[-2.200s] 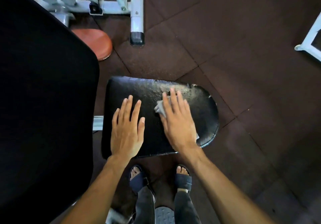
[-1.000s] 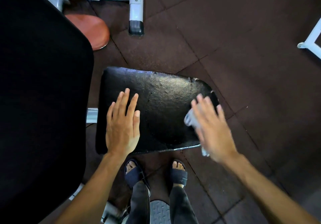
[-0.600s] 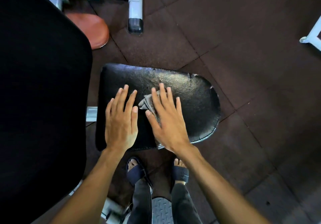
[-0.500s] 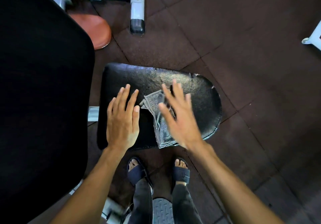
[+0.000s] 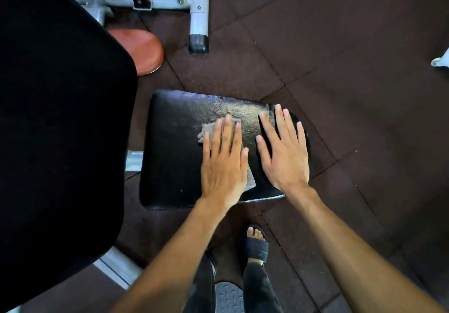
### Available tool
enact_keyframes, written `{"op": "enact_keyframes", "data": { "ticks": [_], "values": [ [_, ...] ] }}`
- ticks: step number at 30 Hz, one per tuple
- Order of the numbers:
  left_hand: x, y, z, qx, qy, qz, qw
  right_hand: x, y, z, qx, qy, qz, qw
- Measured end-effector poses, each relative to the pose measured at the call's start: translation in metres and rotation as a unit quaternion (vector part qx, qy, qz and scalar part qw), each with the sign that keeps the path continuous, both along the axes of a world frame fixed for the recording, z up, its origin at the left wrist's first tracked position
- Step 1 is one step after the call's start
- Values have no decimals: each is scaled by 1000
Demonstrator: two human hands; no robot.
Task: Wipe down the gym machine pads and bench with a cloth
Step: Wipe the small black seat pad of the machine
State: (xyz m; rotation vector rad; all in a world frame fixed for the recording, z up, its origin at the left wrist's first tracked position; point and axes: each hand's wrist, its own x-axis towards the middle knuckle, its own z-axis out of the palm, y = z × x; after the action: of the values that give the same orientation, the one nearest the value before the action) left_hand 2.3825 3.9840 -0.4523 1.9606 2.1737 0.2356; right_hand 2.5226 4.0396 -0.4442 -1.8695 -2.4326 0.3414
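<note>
Two hands lie flat on the black seat pad [image 5: 175, 142]. The left hand [image 5: 224, 164], fingers straight and close together, presses the grey cloth [image 5: 209, 130] (corners showing beyond fingertips and thumb side) against mid-pad. The right hand [image 5: 285, 157], fingers slightly spread, rests beside it near the pad's torn right edge.

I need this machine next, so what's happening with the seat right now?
A person is wiping the black seat pad with a grey cloth. The left hand lies flat on the cloth with straight fingers, pressing it onto the middle of the pad. The right hand rests flat and bare on the pad's right end, beside the cloth. The pad's far part looks shiny.
</note>
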Motion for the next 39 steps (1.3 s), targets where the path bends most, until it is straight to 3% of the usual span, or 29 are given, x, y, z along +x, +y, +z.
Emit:
{"op": "enact_keyframes", "data": {
  "ticks": [2,5,8,11,15,18,21,23,25,27,31,35,39],
  "values": [
    [-26,26,-1,-11,25,-27,999,1,4,0,4,12,1,1000],
    [-84,43,-2,-24,37,17,999,-6,4,2,14,15,7,1000],
    [-117,0,-1,-27,1,33,999,-9,-2,1,17,2,-1,1000],
    [-83,-54,1,-27,13,39,999,-9,-4,-1,23,-29,-7,999],
    [-34,-12,3,-10,-2,-89,996,-7,-3,-3,24,-36,1,999],
    [-50,48,2,-20,17,-144,989,3,3,-3,25,-7,2,1000],
    [-107,58,-1,-36,47,-50,997,-1,4,-1,28,4,7,1000],
    [-134,28,-1,-31,8,-3,999,-7,0,-1,39,-7,1,999],
    [-130,-17,2,-36,-33,30,998,-8,-4,-2,43,-16,-6,999],
    [-100,-51,3,-39,-15,48,998,-8,-4,-4,40,-18,-11,999],
    [-34,-39,3,-22,-10,-54,998,-8,-5,-5,42,-21,-4,999],
    [-48,40,1,-10,26,-159,987,4,-2,-5,46,12,-1,999],
    [-120,52,-4,-20,34,-25,999,-1,-5,-3,57,34,3,998]
  ]
}}
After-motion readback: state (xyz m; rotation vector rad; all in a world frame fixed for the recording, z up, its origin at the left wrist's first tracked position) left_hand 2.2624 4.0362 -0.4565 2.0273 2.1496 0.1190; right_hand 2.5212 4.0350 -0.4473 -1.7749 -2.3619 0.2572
